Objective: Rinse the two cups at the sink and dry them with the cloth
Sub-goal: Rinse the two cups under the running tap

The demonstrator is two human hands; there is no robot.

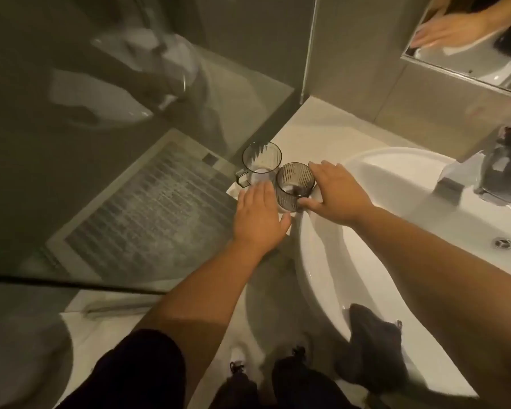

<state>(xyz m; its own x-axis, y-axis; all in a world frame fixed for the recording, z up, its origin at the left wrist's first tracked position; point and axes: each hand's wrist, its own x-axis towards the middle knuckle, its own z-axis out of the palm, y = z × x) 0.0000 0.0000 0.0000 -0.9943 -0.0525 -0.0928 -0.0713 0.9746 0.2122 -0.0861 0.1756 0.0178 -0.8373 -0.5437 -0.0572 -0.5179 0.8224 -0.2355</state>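
From the head view, both cups stand on the counter left of the sink [322, 261]; the right hand [337, 193] curls round the ribbed cup [294, 184], the left hand [258, 214] lies flat by the clear cup [261, 165]; the cloth [372, 343] drapes the rim; a careless lift could clink them together.

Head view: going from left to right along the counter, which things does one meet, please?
Clear cup with handle → left hand → dark ribbed cup → right hand → sink basin → faucet.
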